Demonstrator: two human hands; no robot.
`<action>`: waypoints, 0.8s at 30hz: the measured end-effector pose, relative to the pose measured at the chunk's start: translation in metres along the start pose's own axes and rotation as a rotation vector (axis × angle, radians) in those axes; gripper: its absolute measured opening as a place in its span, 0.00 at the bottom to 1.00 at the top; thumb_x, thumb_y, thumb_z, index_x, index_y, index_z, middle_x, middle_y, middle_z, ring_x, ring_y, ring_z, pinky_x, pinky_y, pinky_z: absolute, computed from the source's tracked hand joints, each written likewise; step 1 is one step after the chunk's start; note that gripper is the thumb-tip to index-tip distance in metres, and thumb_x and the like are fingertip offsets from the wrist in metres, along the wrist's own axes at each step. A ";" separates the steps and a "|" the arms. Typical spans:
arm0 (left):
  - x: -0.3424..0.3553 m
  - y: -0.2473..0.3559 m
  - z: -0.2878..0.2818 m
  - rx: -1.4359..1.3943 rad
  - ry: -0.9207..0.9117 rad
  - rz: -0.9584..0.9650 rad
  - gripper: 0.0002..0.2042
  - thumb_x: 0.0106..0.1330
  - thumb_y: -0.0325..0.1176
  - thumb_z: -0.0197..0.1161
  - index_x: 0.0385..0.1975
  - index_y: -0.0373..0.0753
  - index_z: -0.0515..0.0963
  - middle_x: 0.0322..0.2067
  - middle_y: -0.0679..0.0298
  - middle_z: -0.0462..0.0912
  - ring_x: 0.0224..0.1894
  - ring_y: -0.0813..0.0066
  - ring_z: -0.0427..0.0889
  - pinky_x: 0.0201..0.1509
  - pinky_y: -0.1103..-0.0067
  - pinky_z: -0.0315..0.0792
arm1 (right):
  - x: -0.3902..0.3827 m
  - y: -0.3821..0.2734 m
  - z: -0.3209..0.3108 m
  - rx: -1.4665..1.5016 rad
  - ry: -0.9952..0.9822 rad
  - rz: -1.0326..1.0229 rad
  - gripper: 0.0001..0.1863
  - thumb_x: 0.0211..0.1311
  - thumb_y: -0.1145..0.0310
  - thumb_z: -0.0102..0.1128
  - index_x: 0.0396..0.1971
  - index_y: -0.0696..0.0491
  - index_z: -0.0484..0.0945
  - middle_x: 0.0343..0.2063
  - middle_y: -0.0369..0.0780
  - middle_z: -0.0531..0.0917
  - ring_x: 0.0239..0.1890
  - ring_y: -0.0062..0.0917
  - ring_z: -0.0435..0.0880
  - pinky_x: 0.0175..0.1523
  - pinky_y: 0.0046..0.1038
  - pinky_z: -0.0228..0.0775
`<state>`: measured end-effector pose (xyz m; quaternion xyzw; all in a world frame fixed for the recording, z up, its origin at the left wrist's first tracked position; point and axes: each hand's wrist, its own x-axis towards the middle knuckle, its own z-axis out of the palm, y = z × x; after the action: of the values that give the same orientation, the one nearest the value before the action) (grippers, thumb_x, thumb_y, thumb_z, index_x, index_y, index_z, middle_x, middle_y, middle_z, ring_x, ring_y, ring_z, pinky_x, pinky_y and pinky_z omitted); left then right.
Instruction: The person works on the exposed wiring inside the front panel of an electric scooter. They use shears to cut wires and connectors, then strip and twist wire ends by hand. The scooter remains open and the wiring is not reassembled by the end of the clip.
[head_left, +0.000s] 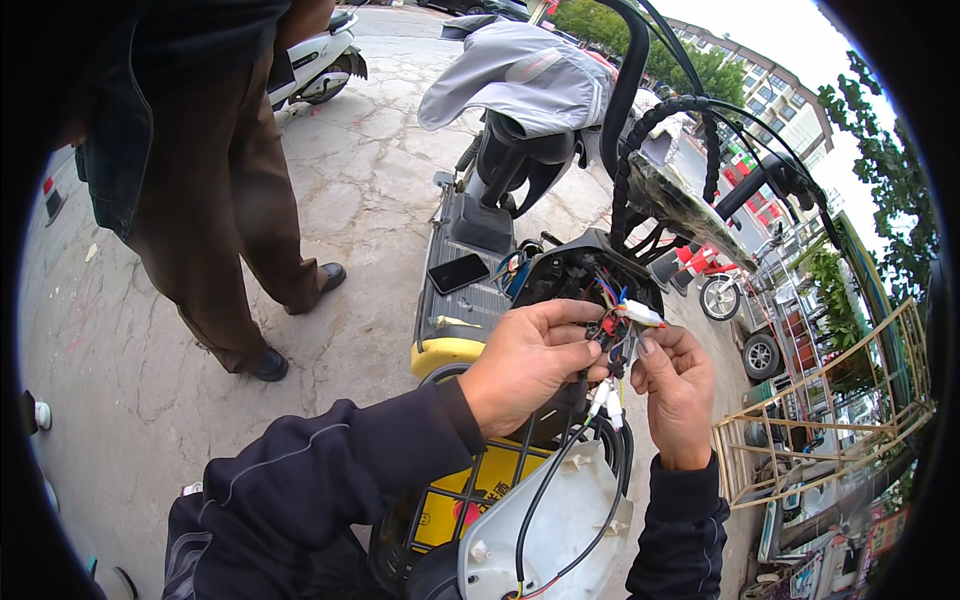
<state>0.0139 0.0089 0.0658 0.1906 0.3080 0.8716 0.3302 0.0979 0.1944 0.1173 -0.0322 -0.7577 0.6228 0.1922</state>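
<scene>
Above scooter [447,355]'s opened front: wire bundle [612,340] btwn both hands, thin colored leads running up to dark housing [566,268].
L hand [522,365]: nearly closed, thumb + fingers pinching wires on bundle's L side.
R hand [677,395]: thumb + index pinched at bundle's R edge, other fingers curled; exact grip partly hidden.
Plugs: white plug [641,314] up top nr fingertips, lower white plugs [606,400] hanging just below.
Pale panel [535,525]: below hands, black cable across it; black basket [470,490] w/ yellow inside, to its L.
Footboard [475,308]: phone [459,273] lying flat, dark screen up.
Seat: grey cloth [535,80] draped over.
Bystander [205,210]: brown trousers, standing L.
</scene>
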 end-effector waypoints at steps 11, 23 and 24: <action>0.006 -0.008 0.029 -0.054 0.076 0.118 0.20 0.72 0.19 0.61 0.63 0.29 0.70 0.47 0.58 0.85 0.43 0.78 0.84 0.48 0.81 0.80 | -0.013 -0.019 0.008 -0.108 -0.140 0.008 0.23 0.66 0.70 0.72 0.53 0.65 0.73 0.39 0.42 0.87 0.37 0.16 0.83 0.43 0.20 0.76; -0.002 -0.003 0.010 0.039 0.047 0.067 0.19 0.72 0.19 0.61 0.61 0.29 0.71 0.47 0.59 0.85 0.43 0.77 0.85 0.49 0.81 0.81 | -0.015 -0.019 0.011 -0.209 -0.004 -0.058 0.10 0.67 0.78 0.67 0.45 0.64 0.80 0.34 0.37 0.86 0.31 0.13 0.80 0.37 0.16 0.72; -0.005 -0.004 0.007 0.063 0.061 0.042 0.19 0.72 0.20 0.62 0.61 0.29 0.72 0.45 0.59 0.85 0.42 0.77 0.85 0.48 0.81 0.81 | -0.014 -0.018 0.011 -0.197 -0.008 -0.076 0.09 0.67 0.77 0.67 0.45 0.63 0.80 0.33 0.37 0.85 0.30 0.12 0.79 0.35 0.16 0.71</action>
<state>0.0225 0.0104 0.0678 0.1809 0.3413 0.8735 0.2962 0.1109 0.1762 0.1289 -0.0197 -0.8168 0.5375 0.2088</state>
